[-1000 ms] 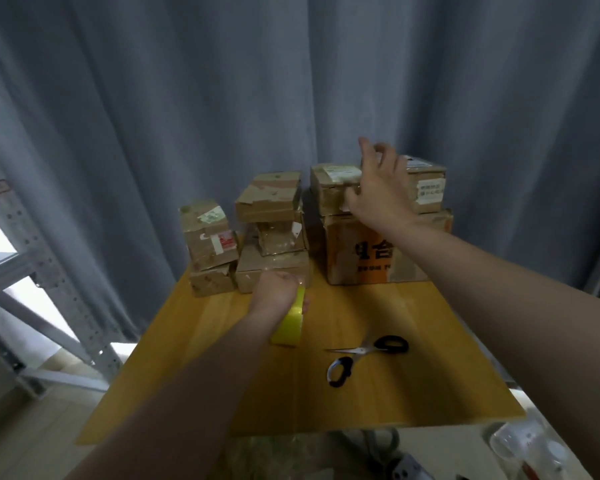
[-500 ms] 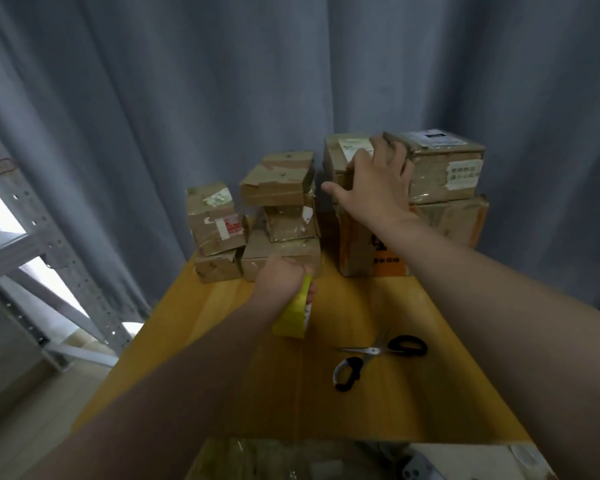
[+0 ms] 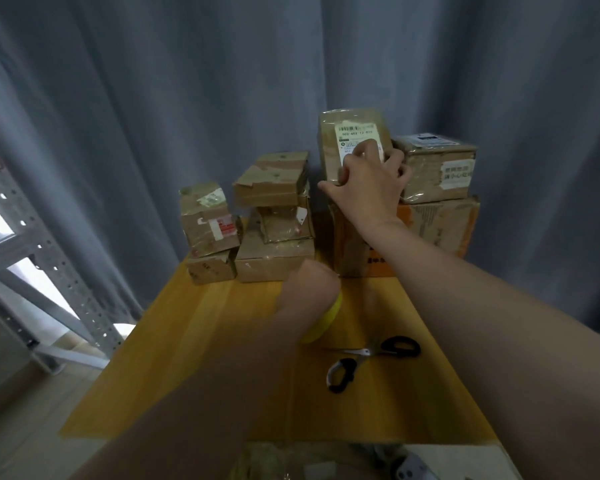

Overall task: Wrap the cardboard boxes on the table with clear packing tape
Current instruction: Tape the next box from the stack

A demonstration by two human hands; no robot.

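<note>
My right hand (image 3: 366,187) grips a small cardboard box (image 3: 329,147) with a white barcode label, tilted up so its top faces me, above the large orange-printed box (image 3: 437,226). My left hand (image 3: 309,289) holds a yellow roll of tape (image 3: 323,323) just above the wooden table (image 3: 194,358); the fingers are hidden behind the wrist. Several more taped cardboard boxes stand in stacks at the back: a left stack (image 3: 208,233), a middle stack (image 3: 274,220) and a box with a white label (image 3: 437,171) on the right.
Black-handled scissors (image 3: 368,358) lie on the table to the right of the tape. A grey curtain hangs behind the table. A metal shelf frame (image 3: 49,271) stands at the left. Clutter lies below the table's front edge.
My right hand has closed on the labelled box and tipped it up off the stack. My left hand with the tape has hardly moved.
</note>
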